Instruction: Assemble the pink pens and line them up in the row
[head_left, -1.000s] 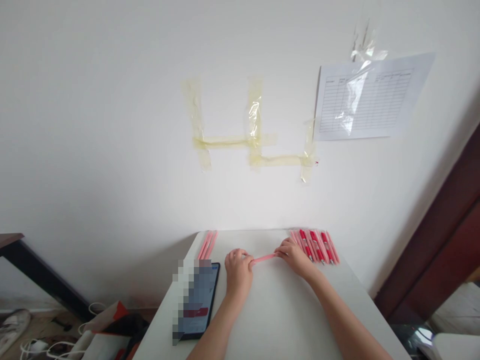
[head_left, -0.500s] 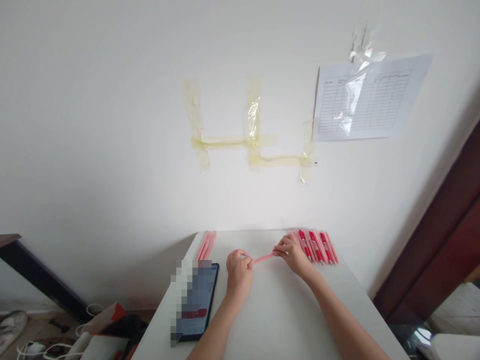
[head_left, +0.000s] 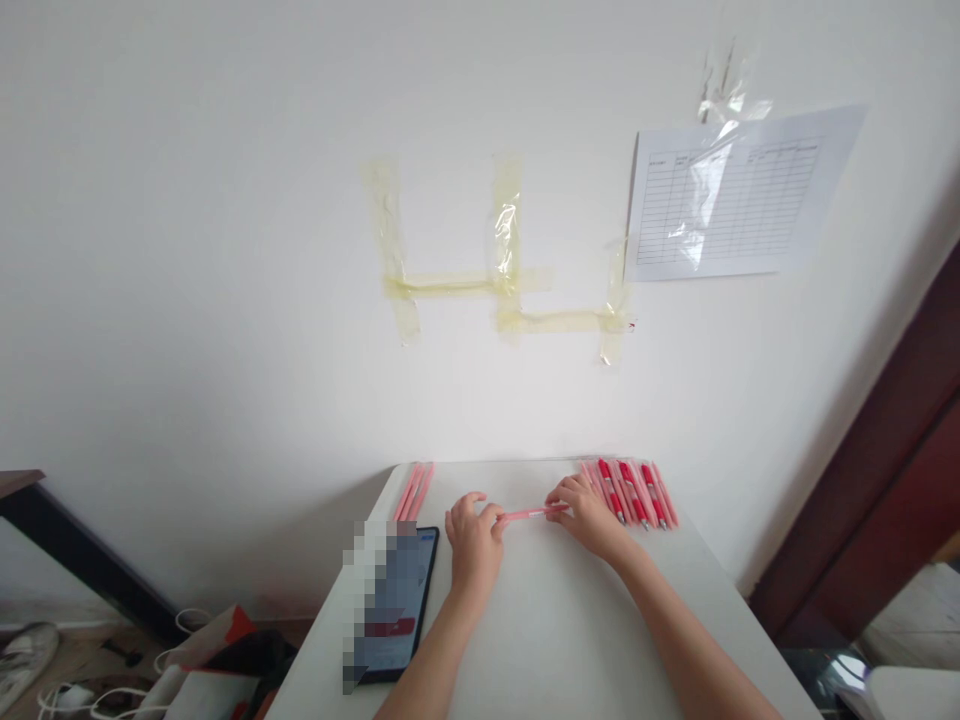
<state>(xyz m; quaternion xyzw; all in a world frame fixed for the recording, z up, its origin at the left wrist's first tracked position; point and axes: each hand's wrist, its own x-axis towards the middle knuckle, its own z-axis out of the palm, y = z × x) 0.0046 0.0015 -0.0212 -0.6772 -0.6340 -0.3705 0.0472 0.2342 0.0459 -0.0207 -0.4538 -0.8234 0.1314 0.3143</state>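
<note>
My R hand (head_left: 589, 515) is pinched narrow on one end of the pink pen (head_left: 536, 513), fingers bunched over it. L hand (head_left: 476, 550) has the other end betw. thumb & index, lightly I'd say, other fingers loosely curled. Pen spans the gap betw. my hands, approx. level, small white mark nr its middle; can't tell if it's touching the table (head_left: 555, 620) or just above.

Clock centred on that pen, 12 = wall side: L hand at 9, R at 3. Biggest risk imo is the L pinch: if it's as light as it looks, uneven pull could slip that end & the pen would swing or roll. Pushing both ends inward too hard might bow it, esp. if the barrel's thin.

Just past R hand, approx. 3, is the row of pink & red pens (head_left: 628, 492), packed tight; my knuckles are v. near, so a careless flick outward could scatter it. Approx. 9–10: small pink bunch (head_left: 421, 492), well clear of my fingers. At 8, the phone (head_left: 397, 610) lies just beside my L forearm; a sideways elbow swing could shove it twd the table's L edge. Beyond, up the wall: tape strips (head_left: 507, 240) approx. 12, printed sheet (head_left: 750, 200) at 1.
</note>
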